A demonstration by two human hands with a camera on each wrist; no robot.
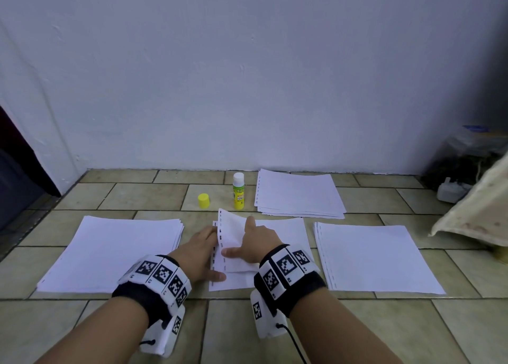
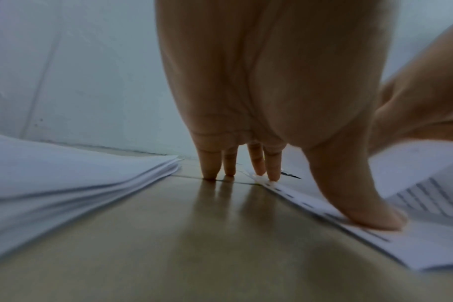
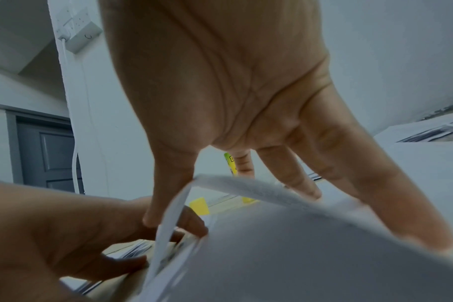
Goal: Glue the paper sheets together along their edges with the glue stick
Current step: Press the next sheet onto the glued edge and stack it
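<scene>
A single white sheet (image 1: pixel 280 231) with a punched left edge lies flat on the tiles in the middle. A second sheet (image 1: pixel 232 234) lies on it, its far left corner curling up. My left hand (image 1: pixel 204 249) lies flat beside them, with its thumb (image 2: pixel 370 214) pressing the lower sheet's punched edge and its fingertips on tile and paper. My right hand (image 1: pixel 253 241) presses the upper sheet (image 3: pixel 272 245) down with straight, spread fingers. The uncapped glue stick (image 1: pixel 238 191) stands upright behind the sheets, its yellow cap (image 1: pixel 203 200) to its left. Neither hand holds it.
Paper stacks lie at the left (image 1: pixel 115 251), the right (image 1: pixel 371 259) and the back right (image 1: pixel 298 194). A white wall rises just behind the tiles. At the far right are a pale cloth (image 1: pixel 472 207), a white plug (image 1: pixel 450 190) and a dark bag (image 1: pixel 467 157).
</scene>
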